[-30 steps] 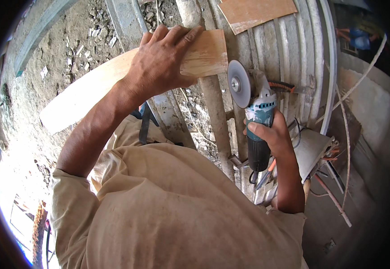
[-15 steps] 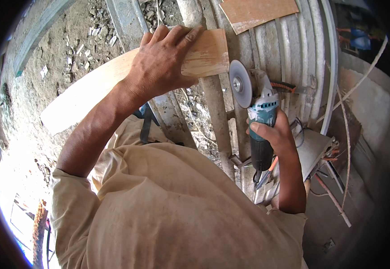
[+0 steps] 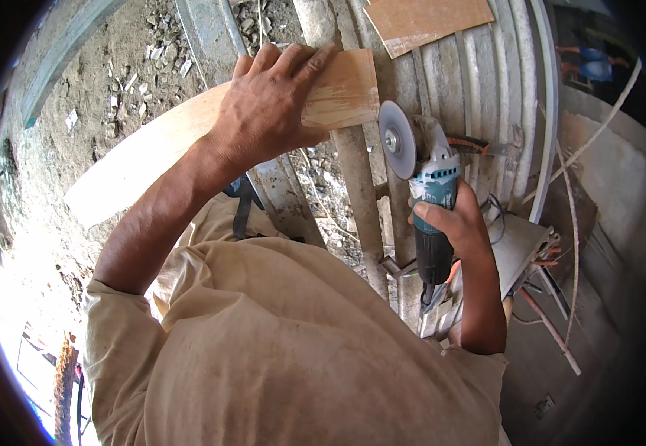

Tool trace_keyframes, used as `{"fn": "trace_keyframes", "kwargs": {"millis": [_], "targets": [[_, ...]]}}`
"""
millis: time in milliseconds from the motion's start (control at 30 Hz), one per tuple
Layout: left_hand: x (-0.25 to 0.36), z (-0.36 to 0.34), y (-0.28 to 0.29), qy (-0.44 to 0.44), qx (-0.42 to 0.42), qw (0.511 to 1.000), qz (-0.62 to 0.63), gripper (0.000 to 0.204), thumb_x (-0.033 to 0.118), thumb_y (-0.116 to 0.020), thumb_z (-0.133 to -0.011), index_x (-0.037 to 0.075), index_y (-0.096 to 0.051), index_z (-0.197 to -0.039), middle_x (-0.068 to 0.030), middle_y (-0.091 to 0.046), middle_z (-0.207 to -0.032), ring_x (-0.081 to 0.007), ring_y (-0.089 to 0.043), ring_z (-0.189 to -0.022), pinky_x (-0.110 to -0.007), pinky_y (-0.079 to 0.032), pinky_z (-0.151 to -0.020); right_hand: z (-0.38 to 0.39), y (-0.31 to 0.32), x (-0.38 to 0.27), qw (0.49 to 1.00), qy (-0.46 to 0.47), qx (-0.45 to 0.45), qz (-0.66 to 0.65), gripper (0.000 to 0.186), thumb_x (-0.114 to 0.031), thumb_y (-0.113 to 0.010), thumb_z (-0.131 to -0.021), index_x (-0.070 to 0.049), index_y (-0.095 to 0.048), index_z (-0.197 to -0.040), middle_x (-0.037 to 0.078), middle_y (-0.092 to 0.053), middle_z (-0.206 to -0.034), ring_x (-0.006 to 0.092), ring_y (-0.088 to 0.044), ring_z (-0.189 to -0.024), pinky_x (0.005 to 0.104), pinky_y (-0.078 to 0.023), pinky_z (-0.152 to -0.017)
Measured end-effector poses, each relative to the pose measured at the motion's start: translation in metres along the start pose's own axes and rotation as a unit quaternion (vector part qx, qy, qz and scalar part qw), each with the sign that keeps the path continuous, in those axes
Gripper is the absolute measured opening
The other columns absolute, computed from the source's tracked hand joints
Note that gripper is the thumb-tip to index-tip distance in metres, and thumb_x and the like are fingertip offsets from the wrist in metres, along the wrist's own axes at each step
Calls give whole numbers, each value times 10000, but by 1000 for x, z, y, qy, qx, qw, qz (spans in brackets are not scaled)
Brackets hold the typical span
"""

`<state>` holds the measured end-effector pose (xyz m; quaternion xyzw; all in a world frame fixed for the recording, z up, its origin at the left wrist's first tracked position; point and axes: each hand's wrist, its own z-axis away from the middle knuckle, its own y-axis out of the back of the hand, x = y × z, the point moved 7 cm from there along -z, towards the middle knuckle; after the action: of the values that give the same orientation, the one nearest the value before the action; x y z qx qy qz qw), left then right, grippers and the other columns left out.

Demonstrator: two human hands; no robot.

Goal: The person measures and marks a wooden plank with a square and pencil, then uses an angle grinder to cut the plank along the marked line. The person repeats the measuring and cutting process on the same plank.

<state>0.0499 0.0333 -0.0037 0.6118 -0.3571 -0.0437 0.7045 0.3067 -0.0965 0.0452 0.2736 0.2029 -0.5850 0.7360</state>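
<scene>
My left hand (image 3: 274, 100) presses over a long, curved wooden board (image 3: 345, 88), its fingers bent across the far edge and the thumb along the near one. The board lies across grey beams and stretches away to the left. In my right hand (image 3: 453, 219) is a teal and black angle grinder (image 3: 434, 189), gripped round its body. The grinder's flat grey disc (image 3: 398, 140) stands upright just beside the board's right end, and whether it touches the wood is hard to tell. From this picture I cannot make out whether the disc is spinning.
A second brown board (image 3: 430, 22) rests at the back on ridged grey slats (image 3: 479, 97). Behind the grinder lies a tool with an orange-and-black handle (image 3: 468, 143). Rubble (image 3: 167, 56) covers the ground at left. Sticks and a thin pole (image 3: 553, 331) lie at lower right.
Almost nothing differs. The disc and grinder have shifted very slightly, and my left hand stays in place on the board.
</scene>
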Motion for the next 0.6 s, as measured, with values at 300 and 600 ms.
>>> {"fn": "trace_keyframes", "kwargs": {"millis": [300,600], "targets": [[2,1,3,12,-6,1000,-3,1124,432,-922,-650,177,-390,-1607,-120,-541,-1416,-337,-528,-1252,-508,-442,-1073,2,-5,-5,1000,-24,5,-1,509,-271,-810,-818,-13,-609,-1208,41,-644,-963,136,-633,-857,322,-530,-793],[1,2,-1,9,13,1000,-2,1110,447,-931,-666,176,-391,-1597,-92,-544,-1380,-312,-525,-1229,-487,-438,-1048,-2,-4,-5,999,-18,24,23,675,-351,-804,-743,28,-573,-1251,145,-678,-1007,224,-694,-830,374,-577,-789]]}}
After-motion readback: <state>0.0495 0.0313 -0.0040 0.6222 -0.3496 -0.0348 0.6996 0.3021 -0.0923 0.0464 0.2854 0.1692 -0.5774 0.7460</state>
